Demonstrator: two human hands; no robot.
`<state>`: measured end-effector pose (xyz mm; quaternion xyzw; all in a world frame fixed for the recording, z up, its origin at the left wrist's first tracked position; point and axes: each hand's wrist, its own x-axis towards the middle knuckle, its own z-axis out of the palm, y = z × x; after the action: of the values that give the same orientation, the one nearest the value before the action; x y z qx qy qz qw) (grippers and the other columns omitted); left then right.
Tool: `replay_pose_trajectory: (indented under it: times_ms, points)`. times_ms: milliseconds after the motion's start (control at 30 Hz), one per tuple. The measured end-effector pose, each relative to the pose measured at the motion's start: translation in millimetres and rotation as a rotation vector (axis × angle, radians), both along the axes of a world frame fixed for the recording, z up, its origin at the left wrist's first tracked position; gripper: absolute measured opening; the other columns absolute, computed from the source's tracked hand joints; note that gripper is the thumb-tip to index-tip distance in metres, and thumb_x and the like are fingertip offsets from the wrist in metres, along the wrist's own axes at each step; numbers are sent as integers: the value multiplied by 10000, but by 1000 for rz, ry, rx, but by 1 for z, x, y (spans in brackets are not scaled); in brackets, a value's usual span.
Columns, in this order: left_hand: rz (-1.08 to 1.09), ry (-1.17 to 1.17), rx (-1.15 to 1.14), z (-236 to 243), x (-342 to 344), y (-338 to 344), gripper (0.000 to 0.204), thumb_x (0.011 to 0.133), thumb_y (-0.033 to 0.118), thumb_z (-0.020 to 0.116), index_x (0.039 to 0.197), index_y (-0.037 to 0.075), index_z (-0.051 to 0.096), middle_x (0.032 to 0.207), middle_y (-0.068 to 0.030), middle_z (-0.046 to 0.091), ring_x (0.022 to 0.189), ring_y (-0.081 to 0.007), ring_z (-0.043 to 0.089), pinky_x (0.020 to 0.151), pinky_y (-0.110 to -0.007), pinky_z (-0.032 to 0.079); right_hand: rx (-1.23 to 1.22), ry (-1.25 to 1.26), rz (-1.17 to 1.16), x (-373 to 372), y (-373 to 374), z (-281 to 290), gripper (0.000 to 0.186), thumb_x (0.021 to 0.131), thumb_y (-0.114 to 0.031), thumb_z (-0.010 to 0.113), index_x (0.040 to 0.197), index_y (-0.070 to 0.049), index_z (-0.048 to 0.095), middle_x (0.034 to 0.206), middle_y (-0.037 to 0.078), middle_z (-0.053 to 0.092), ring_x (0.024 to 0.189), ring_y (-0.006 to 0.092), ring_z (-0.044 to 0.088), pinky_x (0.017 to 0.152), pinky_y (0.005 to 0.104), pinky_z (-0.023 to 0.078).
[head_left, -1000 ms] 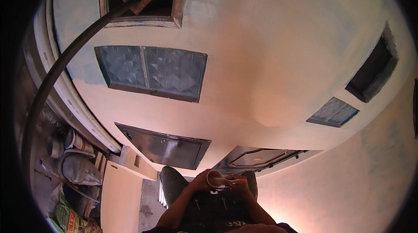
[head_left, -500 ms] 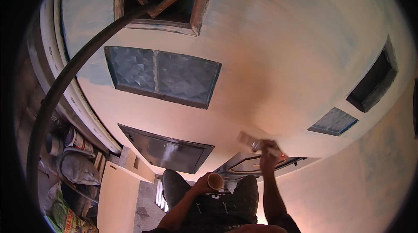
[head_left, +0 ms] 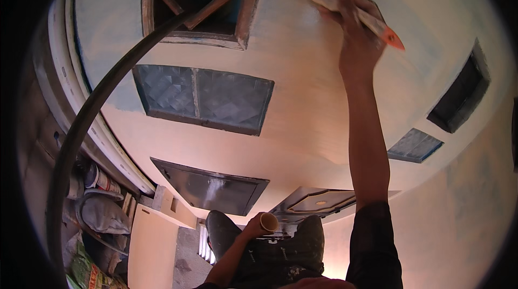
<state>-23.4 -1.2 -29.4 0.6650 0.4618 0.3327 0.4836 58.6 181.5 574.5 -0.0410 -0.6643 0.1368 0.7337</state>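
A wide, curved view looks along a pale wall (head_left: 302, 111), peach-toned with bluish patches near its upper part, that fills most of the picture. The right hand (head_left: 353, 30) is raised high on a long outstretched arm, its grip wrapped tightly round the handle of a flat paintbrush (head_left: 337, 5) whose pale bristles lie against the wall near the top of the view and whose orange handle end sticks out past the hand. The left hand (head_left: 252, 228) is low near the body, its grip curled round a small cup (head_left: 268, 222) with its open mouth showing. To brush well here, it seems best to keep the bristles flat to the wall, pull long even strokes that overlap the bluish edge, and hold the cup level. Counted, largest first: one wall, one dark curved pipe (head_left: 91, 121) at the left, one wooden-framed opening (head_left: 199, 3), two glass-block windows side by side (head_left: 205, 97), some sacks (head_left: 102, 213) at lower left, one brush, one cup.
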Motion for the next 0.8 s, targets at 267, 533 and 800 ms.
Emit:
replay_pose_trajectory:
  times_ms: [267,533,800]
  points:
    - [28,8,1,-4,-4,-1,868,561,353,943,1263,91,507,1182,-117,640,1106,-289,628,938,-404,509,92,-9,-274,39,6,4,64,882,43,640,944,57,634,885,99,664,748,163,670,687,267,568]
    - [13,8,-53,4,2,1,837,553,309,944,1244,84,527,1178,-110,627,1105,-274,623,945,-388,502,98,-35,-992,226,-43,-10,129,901,-15,654,937,109,664,904,129,676,708,189,671,647,280,588]
    - [7,14,-43,-5,5,-1,844,564,311,942,1256,82,515,1176,-118,620,1114,-271,616,959,-393,494,109,-136,-1163,247,-67,-14,113,859,-24,697,928,65,678,869,113,701,730,189,695,637,287,590]
